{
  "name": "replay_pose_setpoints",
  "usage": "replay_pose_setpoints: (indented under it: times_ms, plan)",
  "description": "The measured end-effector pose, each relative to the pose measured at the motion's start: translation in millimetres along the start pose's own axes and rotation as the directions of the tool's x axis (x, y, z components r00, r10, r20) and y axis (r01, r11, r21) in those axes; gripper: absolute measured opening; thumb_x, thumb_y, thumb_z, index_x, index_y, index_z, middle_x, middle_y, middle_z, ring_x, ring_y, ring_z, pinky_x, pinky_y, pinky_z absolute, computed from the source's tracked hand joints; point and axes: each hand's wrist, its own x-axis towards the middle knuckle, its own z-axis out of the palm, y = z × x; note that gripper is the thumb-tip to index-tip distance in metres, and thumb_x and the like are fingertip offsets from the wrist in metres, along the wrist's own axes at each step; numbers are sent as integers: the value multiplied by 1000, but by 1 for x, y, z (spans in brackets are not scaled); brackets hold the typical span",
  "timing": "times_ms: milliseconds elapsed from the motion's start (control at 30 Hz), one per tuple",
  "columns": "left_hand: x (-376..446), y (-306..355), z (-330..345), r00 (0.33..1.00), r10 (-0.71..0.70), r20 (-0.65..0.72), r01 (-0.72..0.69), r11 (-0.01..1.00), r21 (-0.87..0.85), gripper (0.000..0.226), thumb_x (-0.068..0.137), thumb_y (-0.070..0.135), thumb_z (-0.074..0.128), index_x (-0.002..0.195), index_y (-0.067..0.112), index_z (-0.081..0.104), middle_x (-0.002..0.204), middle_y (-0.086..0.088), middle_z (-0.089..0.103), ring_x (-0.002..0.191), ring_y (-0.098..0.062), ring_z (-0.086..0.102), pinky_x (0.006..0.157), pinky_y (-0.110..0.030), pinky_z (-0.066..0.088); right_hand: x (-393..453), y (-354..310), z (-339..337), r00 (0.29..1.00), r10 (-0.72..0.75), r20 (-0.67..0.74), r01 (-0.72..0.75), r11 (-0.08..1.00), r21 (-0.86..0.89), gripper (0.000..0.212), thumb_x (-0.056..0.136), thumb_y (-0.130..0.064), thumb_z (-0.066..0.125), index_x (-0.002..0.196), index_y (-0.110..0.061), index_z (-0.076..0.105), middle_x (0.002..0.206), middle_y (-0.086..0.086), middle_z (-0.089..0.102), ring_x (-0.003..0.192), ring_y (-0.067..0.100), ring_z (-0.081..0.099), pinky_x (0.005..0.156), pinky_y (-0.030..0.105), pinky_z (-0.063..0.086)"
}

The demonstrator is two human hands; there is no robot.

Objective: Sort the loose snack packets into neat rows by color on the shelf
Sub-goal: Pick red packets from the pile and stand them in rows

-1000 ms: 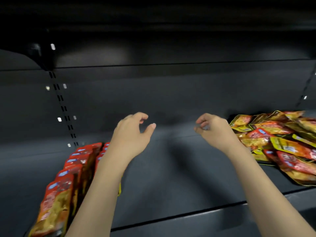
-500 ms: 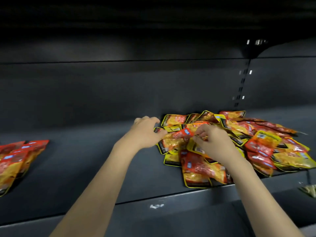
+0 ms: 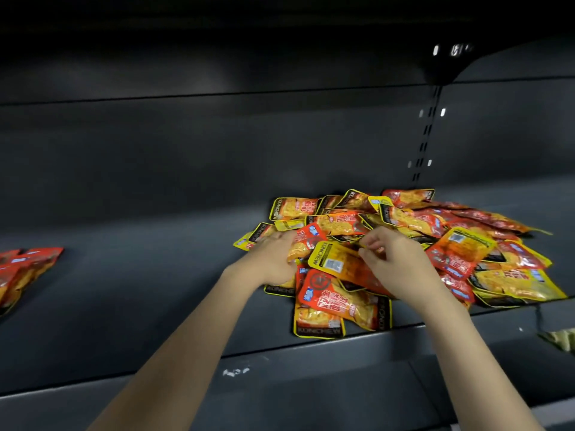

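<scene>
A loose pile of red and yellow snack packets [image 3: 413, 244] lies on the right part of the dark shelf [image 3: 140, 275]. My left hand [image 3: 273, 258] is at the pile's left edge, its fingers curled round a red packet [image 3: 306, 242]. My right hand [image 3: 395, 265] is on the middle of the pile, fingers bent, pinching the edge of a yellow packet [image 3: 334, 262] that sits tilted above the others. A row of red packets [image 3: 21, 272] lies at the far left of the shelf.
The shelf's front lip [image 3: 311, 362] runs across below the pile, with a white scuff on it. A slotted upright [image 3: 424, 135] stands on the back wall at right. A pale object [image 3: 560, 339] shows at the right edge below the shelf.
The view has swung from the red row to the loose pile. Both hands have moved from the air above the bare shelf onto the pile and closed on packets.
</scene>
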Motion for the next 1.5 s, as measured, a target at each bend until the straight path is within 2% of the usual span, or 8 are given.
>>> replay_pose_setpoints:
  times_ms: [300,500,733,867,1067,1233,1367,1500]
  plan:
    - [13,7,-7,956,-71,-285,131,972,196,44,91,19,45,135,21,45,131,-10,51,119,-32,50,96,-39,40,-5,10,-14,1000,-16,18,16,1000,-25,19,89,-9,55,106,-18,61,102,0,60,89,11,52,74,22,37]
    - [-21,-5,-43,868,-154,-473,122,988,-99,37,91,13,42,126,25,50,108,-11,63,103,-36,55,87,-37,43,3,-2,-13,962,-100,255,121,990,-67,46,80,-43,70,119,-25,53,116,-3,57,112,15,51,91,31,42]
    - [-76,-26,-40,741,-420,-523,117,849,-515,14,94,20,43,104,25,53,89,-6,64,78,-25,54,66,-31,42,18,-21,8,892,-64,447,198,945,-260,79,75,-61,65,141,-31,34,136,1,51,132,24,36,106,40,34]
    - [-101,-42,-41,674,-495,-549,120,806,-579,9,95,18,43,97,24,51,93,-11,66,68,-20,50,54,-26,40,33,-38,18,903,-110,416,230,940,-252,79,74,-49,73,140,-22,38,136,6,48,125,26,47,96,34,41]
    - [-142,-69,-42,552,-567,-611,117,778,-617,11,92,14,46,86,20,51,83,-10,66,80,-27,60,62,-28,44,46,-65,45,924,-182,337,227,969,-96,73,85,-33,67,143,-12,29,144,15,35,134,32,35,98,35,36]
    - [-168,-95,-26,458,-649,-608,31,695,-718,29,88,6,54,68,27,48,58,6,49,59,-21,44,60,-34,37,42,-89,61,936,-233,263,221,972,76,67,82,-34,71,137,-18,35,129,14,50,121,32,45,85,32,34]
    - [-183,-123,-20,412,-687,-599,6,659,-752,22,89,7,54,77,26,52,57,8,52,57,-19,44,60,-35,36,41,-123,72,942,-256,216,213,956,203,39,83,-38,68,113,-24,47,81,2,55,79,22,51,62,32,31]
    - [-199,-165,-29,396,-699,-596,-18,642,-766,25,89,3,54,76,24,50,50,10,45,49,-11,35,51,-30,31,36,-166,100,934,-297,200,248,939,240,19,88,-38,60,81,-27,47,78,3,55,71,15,49,55,24,30]
